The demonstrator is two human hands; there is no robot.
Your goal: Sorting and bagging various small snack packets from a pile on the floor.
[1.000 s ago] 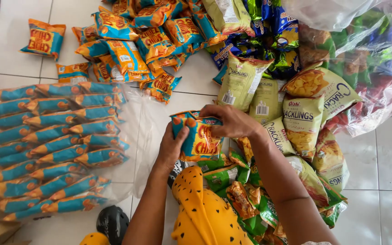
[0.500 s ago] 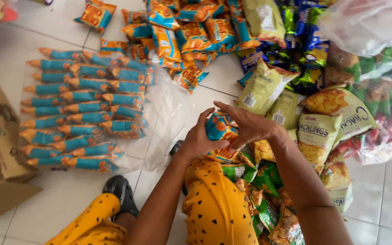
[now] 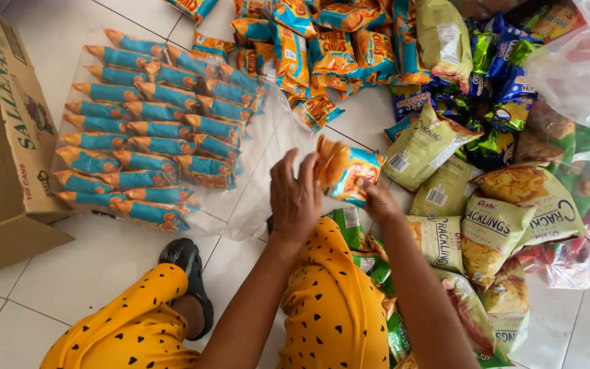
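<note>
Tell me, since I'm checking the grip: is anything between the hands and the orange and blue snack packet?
Nothing visible. The left hand and right hand both touch the orange and blue snack packet directly, holding it above the tiled floor.

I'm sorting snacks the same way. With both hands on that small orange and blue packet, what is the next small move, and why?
Probably set the packet, held by the left hand and right hand, onto the rows on the clear plastic: similar colours lie there.

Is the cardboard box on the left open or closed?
Open. The cardboard box lies on the tiled floor with its flaps spread outward and its brown inner surface showing. Whether anything is inside, cannot tell.
</note>
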